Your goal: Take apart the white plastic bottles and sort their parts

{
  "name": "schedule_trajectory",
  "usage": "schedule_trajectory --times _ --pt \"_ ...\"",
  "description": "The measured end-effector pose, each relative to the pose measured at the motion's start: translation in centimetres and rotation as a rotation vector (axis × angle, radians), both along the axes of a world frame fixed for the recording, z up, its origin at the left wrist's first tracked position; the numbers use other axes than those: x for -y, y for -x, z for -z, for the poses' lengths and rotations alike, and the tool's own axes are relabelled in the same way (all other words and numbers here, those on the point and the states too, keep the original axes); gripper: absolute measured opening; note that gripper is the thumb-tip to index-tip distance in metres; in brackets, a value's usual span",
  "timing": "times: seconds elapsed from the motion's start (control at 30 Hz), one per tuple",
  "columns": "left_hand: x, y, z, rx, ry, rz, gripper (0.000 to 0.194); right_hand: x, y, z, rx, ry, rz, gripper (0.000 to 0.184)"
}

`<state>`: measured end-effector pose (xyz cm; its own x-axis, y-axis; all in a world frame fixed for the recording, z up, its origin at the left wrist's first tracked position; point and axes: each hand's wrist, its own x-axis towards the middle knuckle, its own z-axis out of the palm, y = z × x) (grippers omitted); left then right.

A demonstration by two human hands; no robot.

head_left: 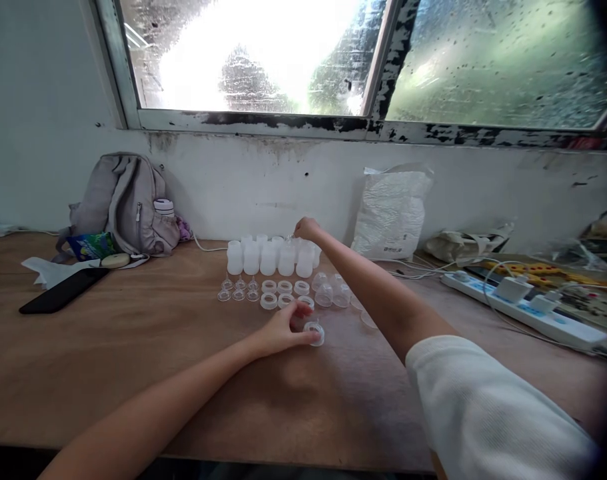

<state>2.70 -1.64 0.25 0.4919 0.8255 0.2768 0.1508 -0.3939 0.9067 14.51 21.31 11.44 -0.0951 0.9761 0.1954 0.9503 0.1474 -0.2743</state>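
Note:
My left hand (286,329) is closed on a clear collar ring (314,333) just above the table, the thumb pressed against its near side. A clear tip seems to rise from the ring. My right hand (307,229) reaches over the back of a group of frosted bottles (268,259); its fingers are closed and point down, and what they grip is partly hidden. Before the bottles stand small clear teats (238,288) at the left, translucent white collar rings (284,288) in the middle, and clear dome caps (324,293) at the right, partly behind my right forearm.
A grey backpack (128,207), a black phone-like slab (63,291) and a white cloth or paper (58,270) lie at the left. A white plastic package (390,213) leans on the wall. A power strip (528,307) with plugs and cables runs along the right.

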Motion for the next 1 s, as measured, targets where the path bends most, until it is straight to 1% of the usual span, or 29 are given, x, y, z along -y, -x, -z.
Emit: schedule_trajectory --times 0.13,0.23,0.37,0.5,0.67,0.83,1.0 --pt "0.17 -0.02 0.18 -0.113 -0.061 0.028 0.057 0.00 0.25 0.19 0.049 0.007 0.008 0.017" --pt "0.13 -0.12 0.37 -0.168 -0.102 0.017 0.062 0.00 0.33 0.39 0.076 0.010 0.013 0.012" --pt "0.12 -0.19 0.29 -0.221 -0.146 0.005 0.059 0.09 0.27 0.79 0.095 0.013 0.010 0.011" --pt "0.05 -0.17 0.28 -0.252 -0.190 -0.003 0.057 0.20 0.29 0.92 0.111 0.020 0.010 0.012" --pt "-0.12 -0.20 0.54 -0.256 -0.219 -0.002 0.054 0.31 0.43 0.83 0.136 0.036 0.021 0.015" --pt "0.00 -0.25 0.43 -0.289 -0.223 -0.015 0.052 0.42 0.45 0.59 0.167 0.046 0.044 0.016" --pt "-0.06 -0.39 0.45 -0.293 -0.247 -0.034 0.047 0.75 0.61 0.12 0.181 0.064 0.067 0.023"
